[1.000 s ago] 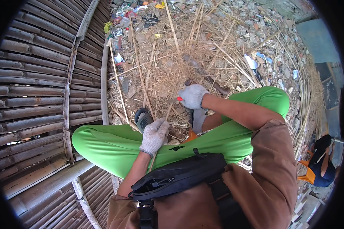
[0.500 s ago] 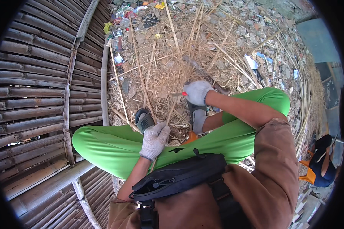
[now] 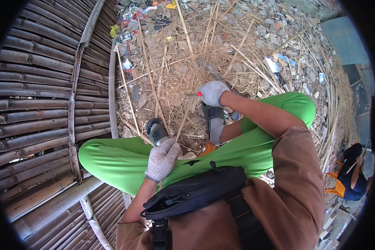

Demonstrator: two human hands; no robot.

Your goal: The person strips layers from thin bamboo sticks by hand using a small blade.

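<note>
1. The littered ground (image 3: pixel 275 35) spreads across the far side, partly hidden beneath loose straw; its outer edges fade into the dark fisheye rim.
2. The bamboo wall (image 3: pixel 37 104) fills the left, its outer end cut off by the same rim.
3. Green trousers (image 3: pixel 112 160) cover the person's bent legs, partly hidden by both arms.
4. At the far right, another person (image 3: pixel 355 178) in dark clothing is small and distorted, hard to make out.
5. A black bag (image 3: pixel 208 187) crosses the person's front.
6. A thin strip (image 3: pixel 182 125) runs from beside the bag through the left hand (image 3: pixel 161 159); its far tip blends into the straw.
7. The left hand, gloved, has its grip curled around the strip, hiding that stretch.
8. The right hand (image 3: pixel 213 93), gloved and farther away, keeps its grip wrapped about a red-handled knife (image 3: pixel 199 94).
9. The knife's short blade points left; whether it touches the strip cannot be told.
</note>
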